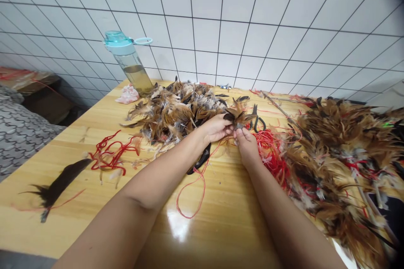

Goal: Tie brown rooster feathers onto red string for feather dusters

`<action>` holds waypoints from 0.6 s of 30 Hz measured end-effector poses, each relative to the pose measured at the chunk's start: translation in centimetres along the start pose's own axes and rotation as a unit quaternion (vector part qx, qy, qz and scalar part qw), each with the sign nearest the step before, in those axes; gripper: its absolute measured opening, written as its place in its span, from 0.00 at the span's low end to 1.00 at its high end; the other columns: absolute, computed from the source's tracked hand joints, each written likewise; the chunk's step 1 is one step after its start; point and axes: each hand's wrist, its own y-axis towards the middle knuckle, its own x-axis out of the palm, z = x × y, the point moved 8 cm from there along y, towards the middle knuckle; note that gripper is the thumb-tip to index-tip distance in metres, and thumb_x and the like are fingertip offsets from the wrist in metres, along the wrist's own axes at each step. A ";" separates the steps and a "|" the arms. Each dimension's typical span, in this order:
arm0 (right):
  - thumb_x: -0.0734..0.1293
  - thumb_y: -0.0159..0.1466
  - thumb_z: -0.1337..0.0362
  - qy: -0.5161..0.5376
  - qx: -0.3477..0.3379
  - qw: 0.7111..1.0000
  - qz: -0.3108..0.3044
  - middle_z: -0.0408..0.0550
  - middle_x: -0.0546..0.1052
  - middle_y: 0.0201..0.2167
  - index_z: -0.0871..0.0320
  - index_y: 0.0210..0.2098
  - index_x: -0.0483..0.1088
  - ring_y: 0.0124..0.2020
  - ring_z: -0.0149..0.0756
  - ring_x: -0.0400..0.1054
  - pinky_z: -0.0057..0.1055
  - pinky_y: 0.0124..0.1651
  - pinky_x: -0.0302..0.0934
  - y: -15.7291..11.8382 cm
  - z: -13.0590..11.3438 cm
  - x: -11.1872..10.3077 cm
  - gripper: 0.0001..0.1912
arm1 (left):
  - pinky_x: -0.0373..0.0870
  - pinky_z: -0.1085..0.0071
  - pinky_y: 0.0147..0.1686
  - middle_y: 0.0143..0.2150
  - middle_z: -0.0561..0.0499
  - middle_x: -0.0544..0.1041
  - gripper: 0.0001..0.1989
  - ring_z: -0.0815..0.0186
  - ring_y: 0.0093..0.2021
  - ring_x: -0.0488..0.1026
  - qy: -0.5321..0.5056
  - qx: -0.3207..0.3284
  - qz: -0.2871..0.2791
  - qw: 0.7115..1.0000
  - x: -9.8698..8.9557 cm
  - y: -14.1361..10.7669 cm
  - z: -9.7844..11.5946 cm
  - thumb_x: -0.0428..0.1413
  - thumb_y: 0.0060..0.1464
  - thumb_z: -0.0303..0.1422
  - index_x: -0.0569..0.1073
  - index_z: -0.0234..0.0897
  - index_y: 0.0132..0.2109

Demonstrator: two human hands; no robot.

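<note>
Feather bundle [237, 114], light, soft and easily crushed, sits pinched at its quill ends between left hand [216, 128] and right hand [246, 142], likely the firmest hold.

head view, forward-down, close over table [94, 214]

Both forearms are bare, with no sleeves in view. The left hand [216, 128] and right hand [246, 143] wear nothing: no gloves, rings or watch near the fingers.
</note>
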 end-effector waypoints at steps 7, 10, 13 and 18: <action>0.69 0.52 0.43 0.147 0.089 0.983 0.065 0.34 0.58 0.18 0.56 0.25 0.62 0.17 0.22 0.47 0.21 0.19 0.54 -0.2 0.1 -0.9 0.23 | 0.58 0.83 0.20 0.21 0.56 0.67 0.12 0.78 0.20 0.65 -0.019 0.038 0.013 0.999 -0.6 -0.2 1.3 0.62 0.51 0.28 0.65 0.33 0.30; 0.69 0.52 0.43 0.172 0.086 0.977 0.094 0.34 0.56 0.17 0.56 0.25 0.62 0.16 0.22 0.45 0.21 0.16 0.53 -0.1 -0.1 -1.5 0.23 | 0.61 0.83 0.21 0.22 0.54 0.71 0.13 0.77 0.21 0.67 0.023 0.040 -0.007 0.999 -0.4 -0.4 1.3 0.64 0.49 0.31 0.66 0.32 0.31; 0.69 0.52 0.43 0.166 0.096 0.975 0.108 0.34 0.58 0.16 0.56 0.24 0.63 0.15 0.22 0.45 0.22 0.17 0.55 -0.1 0.2 -1.7 0.23 | 0.62 0.82 0.22 0.22 0.52 0.74 0.14 0.77 0.20 0.68 0.057 0.040 -0.040 0.997 0.3 -0.5 1.0 0.65 0.48 0.32 0.67 0.31 0.32; 0.69 0.51 0.41 0.122 0.083 0.983 0.110 0.34 0.57 0.14 0.56 0.20 0.60 0.15 0.22 0.47 0.23 0.17 0.51 0.0 0.7 -1.6 0.26 | 0.60 0.81 0.22 0.22 0.52 0.75 0.12 0.77 0.19 0.68 0.135 0.086 -0.019 0.987 0.6 -0.6 1.3 0.62 0.51 0.31 0.65 0.32 0.31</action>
